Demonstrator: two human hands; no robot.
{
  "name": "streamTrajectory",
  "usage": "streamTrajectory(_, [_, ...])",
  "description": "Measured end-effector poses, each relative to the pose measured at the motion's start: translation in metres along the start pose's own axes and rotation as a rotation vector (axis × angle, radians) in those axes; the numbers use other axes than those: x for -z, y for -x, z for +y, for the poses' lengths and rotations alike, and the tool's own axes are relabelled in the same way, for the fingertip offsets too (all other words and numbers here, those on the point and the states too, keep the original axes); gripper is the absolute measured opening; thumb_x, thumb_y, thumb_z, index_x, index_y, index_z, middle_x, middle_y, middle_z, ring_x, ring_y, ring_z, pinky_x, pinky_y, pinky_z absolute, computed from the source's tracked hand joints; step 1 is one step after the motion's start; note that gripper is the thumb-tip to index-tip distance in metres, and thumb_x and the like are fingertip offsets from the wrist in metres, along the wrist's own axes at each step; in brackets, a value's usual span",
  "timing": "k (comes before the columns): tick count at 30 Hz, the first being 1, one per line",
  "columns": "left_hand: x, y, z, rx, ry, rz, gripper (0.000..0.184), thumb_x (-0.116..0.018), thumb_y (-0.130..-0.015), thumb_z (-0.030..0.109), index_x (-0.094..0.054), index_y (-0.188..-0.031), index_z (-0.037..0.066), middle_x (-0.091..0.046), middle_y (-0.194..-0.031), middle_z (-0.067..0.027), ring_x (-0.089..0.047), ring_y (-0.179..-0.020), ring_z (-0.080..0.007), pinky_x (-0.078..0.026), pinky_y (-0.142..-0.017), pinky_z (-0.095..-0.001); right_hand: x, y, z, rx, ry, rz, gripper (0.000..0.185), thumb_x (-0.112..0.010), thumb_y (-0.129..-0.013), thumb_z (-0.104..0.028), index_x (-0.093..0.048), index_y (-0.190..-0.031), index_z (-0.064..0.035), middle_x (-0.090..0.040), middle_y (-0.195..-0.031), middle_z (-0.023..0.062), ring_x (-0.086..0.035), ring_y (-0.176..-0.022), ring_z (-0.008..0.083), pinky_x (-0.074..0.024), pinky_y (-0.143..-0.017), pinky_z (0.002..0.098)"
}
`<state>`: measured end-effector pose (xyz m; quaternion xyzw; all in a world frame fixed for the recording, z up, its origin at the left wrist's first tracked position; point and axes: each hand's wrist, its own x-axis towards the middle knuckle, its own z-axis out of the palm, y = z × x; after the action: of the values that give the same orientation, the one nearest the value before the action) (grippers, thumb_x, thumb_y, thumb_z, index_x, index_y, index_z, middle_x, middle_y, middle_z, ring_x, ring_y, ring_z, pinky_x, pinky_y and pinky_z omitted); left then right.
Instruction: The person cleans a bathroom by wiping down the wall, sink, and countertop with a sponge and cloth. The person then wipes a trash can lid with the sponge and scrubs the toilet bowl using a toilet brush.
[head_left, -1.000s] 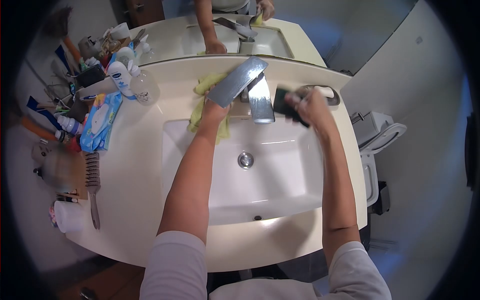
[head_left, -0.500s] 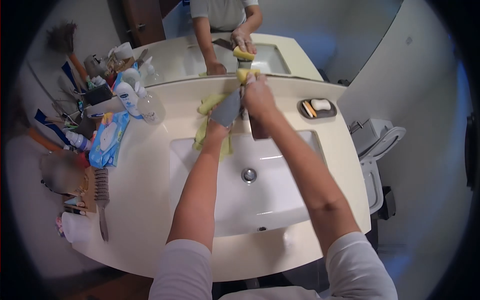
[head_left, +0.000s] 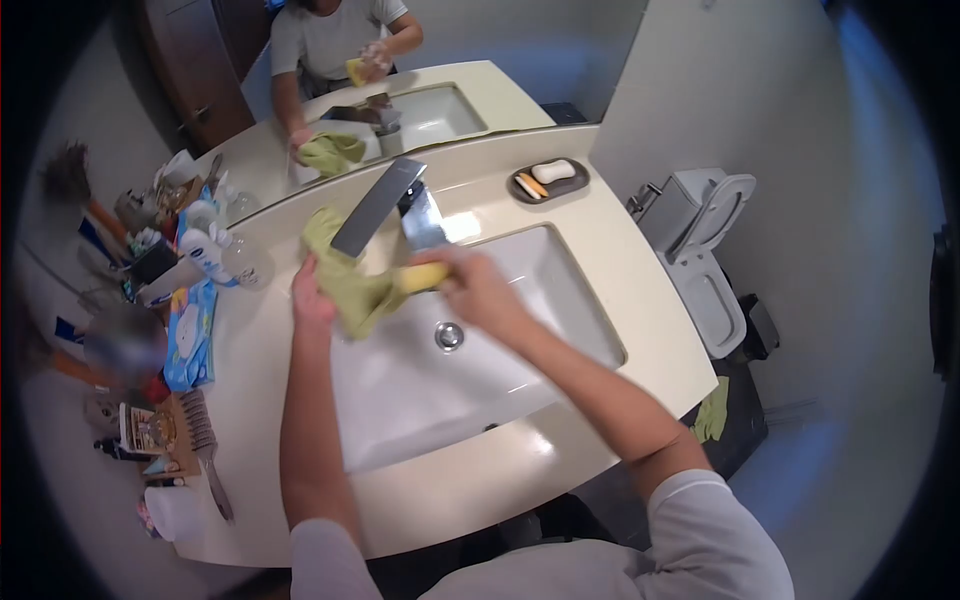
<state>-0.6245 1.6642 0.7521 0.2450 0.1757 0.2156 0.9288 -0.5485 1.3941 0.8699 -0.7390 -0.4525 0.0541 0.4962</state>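
Observation:
My left hand (head_left: 314,295) is closed around a green cloth (head_left: 350,285), which hangs at the sink's back left edge. A yellow sponge (head_left: 424,278) is gripped in my right hand (head_left: 478,290), over the back part of the white sink (head_left: 500,365). The sponge's left end meets the cloth, or overlaps it in this view; I cannot tell which. Just behind both hands stands the metal faucet (head_left: 425,220), its flat lever (head_left: 378,208) slanting up to the right. Below the sponge the round drain (head_left: 449,337) shows.
A soap dish (head_left: 549,188) holds a white soap bar at the back right. Along the left are a clear pump bottle (head_left: 247,262), a blue tissue pack (head_left: 190,335) and a hairbrush (head_left: 208,455). A mirror (head_left: 480,40) backs the counter; a toilet (head_left: 712,300) stands right.
My right hand has come down from behind the faucet with the sponge, toward the sink. My left hand has moved left and lifted the cloth from beside the faucet. The view has turned right.

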Motion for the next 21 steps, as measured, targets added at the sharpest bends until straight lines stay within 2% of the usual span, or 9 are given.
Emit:
streamTrajectory(3, [-0.003, 0.053, 0.016, -0.044, 0.011, -0.152, 0.037, -0.029, -0.093, 0.024, -0.041, -0.122, 0.004, -0.049, -0.118, -0.0125, -0.048, -0.107, -0.0278, -0.037, -0.093, -0.0420, 0.095, -0.016, 0.069, -0.488, 0.076, 0.035, 0.027, -0.050, -0.071, -0.019, -0.058, -0.086, 0.0017, -0.059, -0.076, 0.0203, -0.058, -0.070, 0.0305, -0.0454, -0.064, 0.0399])
streamTrajectory(6, [-0.014, 0.112, 0.025, -0.012, 0.192, -0.078, 0.039, -0.029, -0.093, 0.024, -0.038, -0.124, 0.003, -0.045, -0.124, -0.0128, -0.046, -0.110, -0.0291, -0.034, -0.096, -0.0437, 0.165, -0.042, 0.186, -0.332, 0.411, 0.094, 0.021, -0.044, -0.077, -0.017, -0.057, -0.080, 0.0003, -0.058, -0.080, 0.0196, -0.058, -0.071, 0.0299, -0.0456, -0.063, 0.0404])
streamTrajectory(9, [-0.041, 0.178, 0.018, -0.155, -0.011, 0.099, 0.038, -0.030, -0.093, 0.025, -0.040, -0.122, 0.003, -0.047, -0.121, -0.0129, -0.047, -0.109, -0.0281, -0.036, -0.095, -0.0421, 0.206, -0.079, 0.314, -0.471, 0.624, 0.450, 0.027, -0.046, -0.080, -0.022, -0.058, -0.088, 0.0003, -0.059, -0.083, 0.0179, -0.059, -0.075, 0.0300, -0.0472, -0.061, 0.0391])
streamTrajectory(10, [-0.054, 0.198, 0.011, -0.206, -0.052, 0.182, 0.038, -0.030, -0.093, 0.024, -0.040, -0.122, 0.002, -0.047, -0.121, -0.0130, -0.046, -0.110, -0.0281, -0.036, -0.095, -0.0419, 0.208, -0.097, 0.379, -0.452, 0.779, 0.575, 0.033, -0.046, -0.079, -0.027, -0.059, -0.090, 0.0011, -0.059, -0.078, 0.0198, -0.061, -0.067, 0.0286, -0.0491, -0.046, 0.0399])
streamTrajectory(11, [-0.054, 0.216, 0.006, -0.273, -0.072, 0.268, 0.038, -0.031, -0.093, 0.024, -0.040, -0.122, 0.002, -0.047, -0.121, -0.0130, -0.046, -0.110, -0.0281, -0.036, -0.096, -0.0416, 0.208, -0.107, 0.372, -0.449, 0.744, 0.561, 0.033, -0.046, -0.079, -0.027, -0.059, -0.090, 0.0011, -0.059, -0.078, 0.0198, -0.061, -0.067, 0.0286, -0.0491, -0.046, 0.0399])
streamTrajectory(13, [-0.052, 0.254, -0.002, -0.342, -0.124, 0.385, 0.038, -0.031, -0.092, 0.023, -0.041, -0.122, 0.002, -0.047, -0.122, -0.0130, -0.046, -0.111, -0.0281, -0.035, -0.096, -0.0413, 0.217, -0.111, 0.332, -0.929, -0.082, 0.245, 0.033, -0.049, -0.077, -0.027, -0.061, -0.082, 0.0028, -0.060, -0.077, 0.0207, -0.061, -0.068, 0.0302, -0.0494, -0.049, 0.0398])
streamTrajectory(14, [-0.052, 0.270, -0.010, -0.417, -0.149, 0.421, 0.038, -0.031, -0.092, 0.023, -0.041, -0.122, 0.002, -0.046, -0.122, -0.0133, -0.046, -0.111, -0.0281, -0.035, -0.097, -0.0409, 0.216, -0.117, 0.344, -0.968, -0.169, 0.171, 0.033, -0.053, -0.072, -0.027, -0.062, -0.077, 0.0044, -0.060, -0.073, 0.0217, -0.061, -0.066, 0.0327, -0.0485, -0.053, 0.0406])
streamTrajectory(17, [-0.086, 0.291, -0.040, -0.494, -0.066, 0.478, 0.038, -0.031, -0.092, 0.021, -0.040, -0.123, 0.002, -0.045, -0.124, -0.0140, -0.044, -0.113, -0.0286, -0.034, -0.097, -0.0417, 0.200, -0.126, 0.353, -0.715, 0.294, 0.165, 0.035, -0.050, -0.068, -0.025, -0.063, -0.083, 0.0034, -0.059, -0.084, 0.0279, -0.059, -0.081, 0.0396, -0.0467, -0.071, 0.0428])
streamTrajectory(21, [-0.107, 0.302, -0.076, -0.489, -0.033, 0.534, 0.039, -0.030, -0.092, 0.023, -0.040, -0.123, 0.001, -0.045, -0.124, -0.0145, -0.044, -0.113, -0.0295, -0.033, -0.098, -0.0436, 0.159, -0.126, 0.319, -0.764, 0.114, 0.033, 0.039, -0.053, -0.067, -0.027, -0.060, -0.079, 0.0085, -0.059, -0.077, 0.0274, -0.061, -0.067, 0.0380, -0.0492, -0.058, 0.0431])
